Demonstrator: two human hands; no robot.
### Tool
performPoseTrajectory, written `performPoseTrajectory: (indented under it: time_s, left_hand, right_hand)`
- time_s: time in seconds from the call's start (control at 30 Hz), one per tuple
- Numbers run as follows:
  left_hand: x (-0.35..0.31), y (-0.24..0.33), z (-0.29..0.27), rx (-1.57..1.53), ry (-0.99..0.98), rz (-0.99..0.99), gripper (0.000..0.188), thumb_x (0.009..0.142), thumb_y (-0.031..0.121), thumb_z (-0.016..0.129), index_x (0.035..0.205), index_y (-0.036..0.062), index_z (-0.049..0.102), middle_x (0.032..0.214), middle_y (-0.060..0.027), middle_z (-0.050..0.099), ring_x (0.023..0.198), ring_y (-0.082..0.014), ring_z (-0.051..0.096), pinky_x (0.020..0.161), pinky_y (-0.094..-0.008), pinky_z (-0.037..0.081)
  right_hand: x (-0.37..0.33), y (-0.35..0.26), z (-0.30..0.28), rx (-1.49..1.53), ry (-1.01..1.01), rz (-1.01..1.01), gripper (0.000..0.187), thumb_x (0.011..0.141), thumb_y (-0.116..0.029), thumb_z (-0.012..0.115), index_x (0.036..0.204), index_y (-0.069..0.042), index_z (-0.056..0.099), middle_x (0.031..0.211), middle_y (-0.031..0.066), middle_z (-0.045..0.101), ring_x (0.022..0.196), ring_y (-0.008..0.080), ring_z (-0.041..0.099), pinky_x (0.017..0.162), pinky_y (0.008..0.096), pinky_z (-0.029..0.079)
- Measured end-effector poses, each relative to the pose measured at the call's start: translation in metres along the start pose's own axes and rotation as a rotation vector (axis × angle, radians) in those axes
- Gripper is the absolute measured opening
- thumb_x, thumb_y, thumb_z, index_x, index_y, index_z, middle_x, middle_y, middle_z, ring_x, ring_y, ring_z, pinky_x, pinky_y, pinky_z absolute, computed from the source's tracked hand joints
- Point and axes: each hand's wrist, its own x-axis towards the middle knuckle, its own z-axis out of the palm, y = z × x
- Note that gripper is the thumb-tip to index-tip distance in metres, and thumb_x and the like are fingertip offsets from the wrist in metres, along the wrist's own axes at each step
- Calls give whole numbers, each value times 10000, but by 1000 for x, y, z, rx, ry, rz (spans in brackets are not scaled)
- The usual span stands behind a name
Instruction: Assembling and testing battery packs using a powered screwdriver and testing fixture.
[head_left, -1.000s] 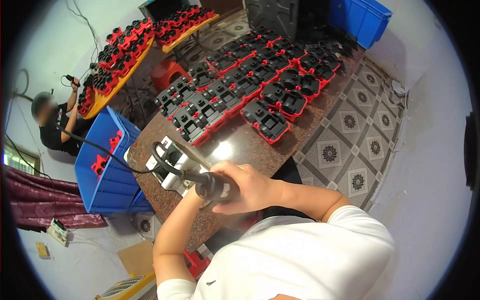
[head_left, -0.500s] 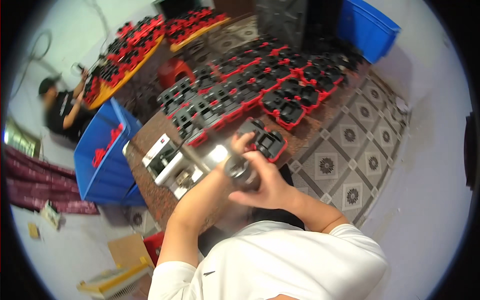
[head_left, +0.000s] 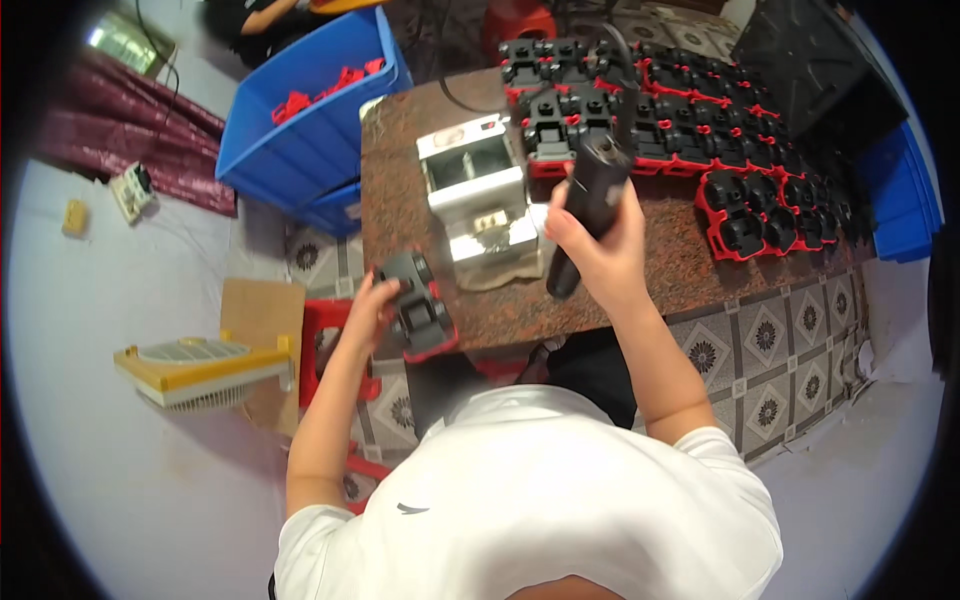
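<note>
My left hand grips a black and red toy-car chassis by its side, at the table's near left edge. My right hand is wrapped around a black electric screwdriver, which it holds tilted above the table. Between my hands stands a white and silver screw feeder with a dark top window. Behind the screwdriver, several more chassis of the same black and red kind sit in rows.
Left of the table is a blue bin with red parts in it. Another blue bin stands at the far right. Below left are red stools and a yellow-and-white fan. A person's arm shows at the upper left.
My view has swung left. My hands, close together before, are now apart: the left has carried the chassis to the table's left edge, while the right keeps the screwdriver near the screw feeder.
</note>
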Motion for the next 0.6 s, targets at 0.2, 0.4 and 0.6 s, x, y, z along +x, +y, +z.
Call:
performPoseTrajectory:
  time_s: [0.2, 0.4, 0.6]
  left_hand:
    - [31, -18, 0, -149, 147, 271, 385, 854, 224, 623, 1160, 27, 500, 1054, -65, 587, 981, -154, 555, 870, -299, 437]
    - [31, -56, -22, -199, 81, 48, 644, 822, 388, 657, 1286, 33, 383, 1174, -92, 521, 1051, -183, 508, 910, -377, 402]
    - [25, -23, -16, -106, -65, -15, 654, 801, 343, 685, 1309, 75, 374, 1215, -82, 516, 1092, -211, 529, 909, -387, 434]
  right_hand:
    - [21, 43, 56, -235, -33, -248, 575, 644, -91, 827, 1080, -30, 458, 903, 40, 577, 776, 98, 570, 675, 247, 486]
    - [22, 70, 53, -237, -42, -395, 437, 691, 62, 716, 1045, -25, 475, 828, 48, 581, 700, 95, 556, 634, 234, 466]
    - [26, 71, 59, -252, -32, -374, 457, 717, 57, 699, 1089, -15, 445, 835, 51, 583, 727, 92, 553, 672, 239, 466]
